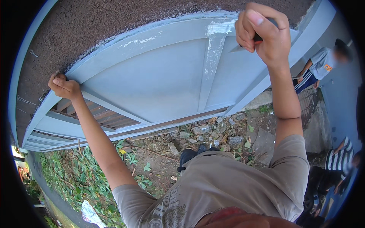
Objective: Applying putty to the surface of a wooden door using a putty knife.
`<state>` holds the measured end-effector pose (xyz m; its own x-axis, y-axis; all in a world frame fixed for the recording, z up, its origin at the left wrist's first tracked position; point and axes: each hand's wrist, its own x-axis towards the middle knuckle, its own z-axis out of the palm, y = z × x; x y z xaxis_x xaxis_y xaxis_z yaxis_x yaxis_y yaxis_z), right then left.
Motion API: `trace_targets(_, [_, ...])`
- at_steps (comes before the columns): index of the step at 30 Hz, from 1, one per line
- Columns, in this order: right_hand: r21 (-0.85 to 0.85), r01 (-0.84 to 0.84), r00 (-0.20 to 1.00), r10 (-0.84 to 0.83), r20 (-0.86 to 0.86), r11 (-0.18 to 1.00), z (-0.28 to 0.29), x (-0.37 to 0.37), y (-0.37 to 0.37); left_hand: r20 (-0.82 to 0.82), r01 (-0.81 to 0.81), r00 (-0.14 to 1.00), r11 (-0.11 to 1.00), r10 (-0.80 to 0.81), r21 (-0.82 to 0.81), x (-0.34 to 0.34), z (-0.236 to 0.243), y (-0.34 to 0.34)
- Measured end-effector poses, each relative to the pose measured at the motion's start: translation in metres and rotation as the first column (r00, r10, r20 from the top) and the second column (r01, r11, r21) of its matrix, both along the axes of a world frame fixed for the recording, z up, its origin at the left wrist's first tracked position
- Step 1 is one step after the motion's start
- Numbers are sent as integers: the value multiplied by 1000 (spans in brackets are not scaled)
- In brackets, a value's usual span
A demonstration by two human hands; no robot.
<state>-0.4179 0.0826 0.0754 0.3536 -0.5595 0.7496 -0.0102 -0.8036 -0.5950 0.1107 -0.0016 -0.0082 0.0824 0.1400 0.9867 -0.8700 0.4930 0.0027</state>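
Note:
My right hand (264, 34) is raised at the upper right, fingers closed around a putty knife (237, 49). A bit of red and black handle shows between the fingers, and the thin metal blade points left. Behind it runs a light blue-grey panelled board (148, 76) with white putty (220, 27) smeared where the upright strip meets the curved top rail. At the board's far left upper edge is my left hand (64, 87), closed, with a small thin thing at its fingertips that I cannot make out. The hand touches or nearly touches the rail.
A rough brown wall (152, 19) borders the board's upper edge. Below lie rubble stones (201, 130) and leafy plants (87, 171). One person (323, 62) stands at the right; another in a striped shirt (338, 157) is lower down. A slatted opening (102, 116) sits left of centre.

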Motion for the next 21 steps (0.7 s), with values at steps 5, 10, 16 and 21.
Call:
trace_targets(5, [440, 5, 940, -154, 304, 898, -114, -53, 4, -29, 32, 999, 999, -31, 16, -6, 1, -6])
trace_targets(10, [228, -201, 816, 34, 577, 953, -129, -64, 0, -22, 27, 999, 999, -26, 18, -3, -1, -3])
trace_targets(16, [-134, -314, 873, 341, 348, 940, 19, -60, 10, -22, 31, 999, 999, -31, -11, -5, 2, -7])
trace_targets(21, [-345, -219, 855, 350, 382, 913, 59, -48, 6, -24, 12, 1000, 1000, -12, -20, -2, 1, -4])
